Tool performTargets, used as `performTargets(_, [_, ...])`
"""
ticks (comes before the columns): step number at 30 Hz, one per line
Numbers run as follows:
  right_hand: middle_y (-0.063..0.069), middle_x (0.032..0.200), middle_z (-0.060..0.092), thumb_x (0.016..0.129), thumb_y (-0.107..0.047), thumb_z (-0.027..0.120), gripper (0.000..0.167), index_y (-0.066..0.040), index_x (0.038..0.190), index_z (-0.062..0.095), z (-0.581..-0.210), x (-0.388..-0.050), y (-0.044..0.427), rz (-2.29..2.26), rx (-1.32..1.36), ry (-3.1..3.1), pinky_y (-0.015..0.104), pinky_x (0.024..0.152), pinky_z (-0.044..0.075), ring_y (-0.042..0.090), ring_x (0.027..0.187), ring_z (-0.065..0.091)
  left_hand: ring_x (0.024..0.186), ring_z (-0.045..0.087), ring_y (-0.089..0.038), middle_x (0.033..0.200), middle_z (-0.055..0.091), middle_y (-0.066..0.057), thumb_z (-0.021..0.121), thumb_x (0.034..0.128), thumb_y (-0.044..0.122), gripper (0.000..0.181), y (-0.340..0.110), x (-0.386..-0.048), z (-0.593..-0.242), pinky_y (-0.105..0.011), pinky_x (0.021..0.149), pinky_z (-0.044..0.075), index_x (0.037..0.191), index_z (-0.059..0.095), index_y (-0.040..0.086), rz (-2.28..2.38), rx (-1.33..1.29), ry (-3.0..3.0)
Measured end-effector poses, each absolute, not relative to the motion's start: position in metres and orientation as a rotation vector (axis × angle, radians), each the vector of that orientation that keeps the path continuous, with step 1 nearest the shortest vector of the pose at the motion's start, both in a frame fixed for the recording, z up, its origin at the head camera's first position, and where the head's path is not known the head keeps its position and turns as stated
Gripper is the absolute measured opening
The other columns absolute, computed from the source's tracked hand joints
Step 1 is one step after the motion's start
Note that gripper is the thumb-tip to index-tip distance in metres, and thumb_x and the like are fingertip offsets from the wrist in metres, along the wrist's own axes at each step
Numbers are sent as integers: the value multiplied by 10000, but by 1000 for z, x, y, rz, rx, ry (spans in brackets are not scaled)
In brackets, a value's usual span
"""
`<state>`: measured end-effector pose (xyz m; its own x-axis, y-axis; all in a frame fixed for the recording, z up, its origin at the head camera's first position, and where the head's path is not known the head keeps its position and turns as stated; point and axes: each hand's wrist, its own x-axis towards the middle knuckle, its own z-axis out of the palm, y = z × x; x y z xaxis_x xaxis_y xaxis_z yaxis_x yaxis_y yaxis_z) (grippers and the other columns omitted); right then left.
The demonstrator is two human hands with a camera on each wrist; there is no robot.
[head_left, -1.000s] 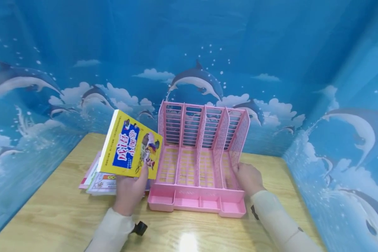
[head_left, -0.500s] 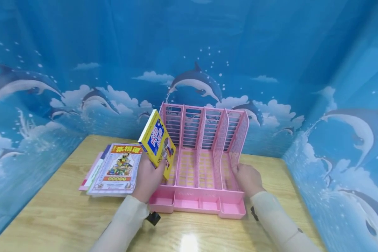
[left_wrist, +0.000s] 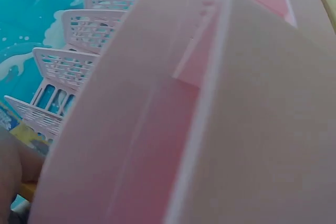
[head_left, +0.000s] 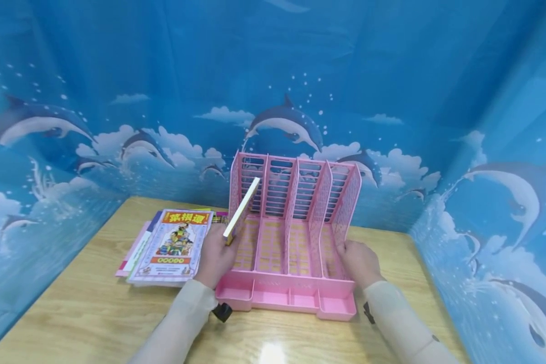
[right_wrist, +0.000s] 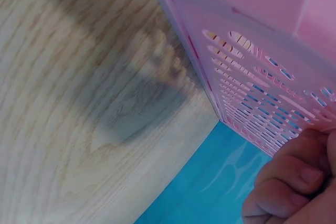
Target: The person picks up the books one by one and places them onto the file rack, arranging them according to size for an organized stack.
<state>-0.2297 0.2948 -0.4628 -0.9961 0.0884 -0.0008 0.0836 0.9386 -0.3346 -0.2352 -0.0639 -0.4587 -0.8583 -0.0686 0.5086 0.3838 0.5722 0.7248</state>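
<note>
A yellow-covered book [head_left: 242, 210] stands upright, nearly edge-on, at the leftmost compartment of a pink file rack [head_left: 296, 279]. My left hand [head_left: 216, 255] grips the book low down, just behind the rack's front trays. In the left wrist view, part of the fingers [left_wrist: 13, 166] and a bit of yellow cover show past the blurred pink tray. My right hand [head_left: 359, 260] holds the rack's right side panel. In the right wrist view, its curled fingers [right_wrist: 289, 182] lie against the perforated pink panel [right_wrist: 252, 93]. Whether the book touches the rack's floor is hidden.
A fanned pile of books [head_left: 177, 247] lies left of the rack, a lilac cover with a red title on top. Everything stands on a wood-grain table [head_left: 95, 303]. Blue dolphin-print sheeting [head_left: 273, 60] encloses the back and sides.
The yellow book has moved right from above the pile to the rack's left compartment. It has turned from showing its cover to nearly edge-on. The right hand has kept its hold.
</note>
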Motion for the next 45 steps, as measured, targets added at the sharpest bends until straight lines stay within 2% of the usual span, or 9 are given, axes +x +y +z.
performTargets(3, [36, 608, 499, 1099, -390, 370, 508, -134, 677, 494, -465, -229, 296, 529, -127, -3080, 328, 514, 408, 206, 553, 476, 892, 595, -362, 900, 683, -151, 831, 825, 30, 212, -63, -238, -461, -480, 855, 487, 726, 643, 36, -1105, -256, -2326])
performTargets(6, [37, 610, 509, 1103, -392, 367, 514, -132, 680, 500, -465, -228, 295, 528, -128, -3076, 331, 521, 414, 207, 557, 488, 872, 553, -353, 867, 666, -126, 811, 895, 160, 329, -63, -239, -460, -463, 846, 442, 674, 585, 71, -1057, -209, -2397])
performTargets(11, [41, 616, 512, 1103, -394, 371, 509, -134, 687, 507, -466, -227, 295, 528, -137, -3083, 337, 532, 419, 211, 565, 491, 733, 539, -302, 771, 682, -103, 656, 1010, 421, 433, -69, -242, -459, -437, 712, 445, 862, 729, 21, -952, -66, -2599])
performTargets(20, [50, 625, 517, 1103, -401, 363, 515, -133, 682, 490, -462, -227, 295, 512, -145, -3090, 351, 547, 427, 223, 589, 500, 628, 642, -218, 907, 758, -134, 648, 988, 478, 486, -79, -241, -456, -374, 531, 514, 1183, 692, 35, -995, -49, -2804])
performTargets(28, [40, 609, 486, 1093, -368, 380, 489, -133, 677, 483, -463, -227, 295, 516, -135, -3082, 334, 524, 398, 212, 564, 466, 818, 721, -264, 1194, 729, -207, 615, 1012, 436, 555, -83, -232, -441, -405, 640, 596, 1400, 563, 42, -1119, -89, -2822])
performTargets(32, [39, 603, 477, 1086, -353, 386, 476, -133, 673, 478, -461, -228, 294, 522, -126, -3071, 333, 518, 389, 210, 558, 455, 740, 711, -269, 1153, 729, -252, 567, 1049, 368, 526, -85, -231, -439, -377, 571, 575, 1384, 582, -38, -1128, -20, -2817])
performTargets(39, [31, 603, 474, 1088, -372, 396, 482, -139, 674, 483, -461, -228, 292, 556, -111, -3077, 328, 514, 388, 201, 554, 454, 1112, 708, -353, 1314, 689, -171, 611, 1022, 456, 561, -89, -235, -440, -498, 860, 609, 1467, 522, 127, -1199, 37, -2828])
performTargets(41, [29, 607, 473, 1089, -374, 394, 480, -143, 678, 482, -461, -228, 292, 555, -115, -3082, 326, 519, 389, 200, 558, 452, 1132, 701, -343, 1336, 681, -155, 615, 1011, 481, 578, -90, -235, -440, -488, 868, 608, 1478, 515, 154, -1223, 45, -2838])
performTargets(45, [33, 607, 470, 1089, -367, 387, 480, -138, 677, 479, -462, -228, 293, 550, -111, -3082, 329, 516, 386, 204, 556, 448, 970, 727, -269, 1311, 694, -143, 628, 990, 523, 615, -93, -233, -438, -396, 711, 619, 1480, 516, 168, -1269, 40, -2841])
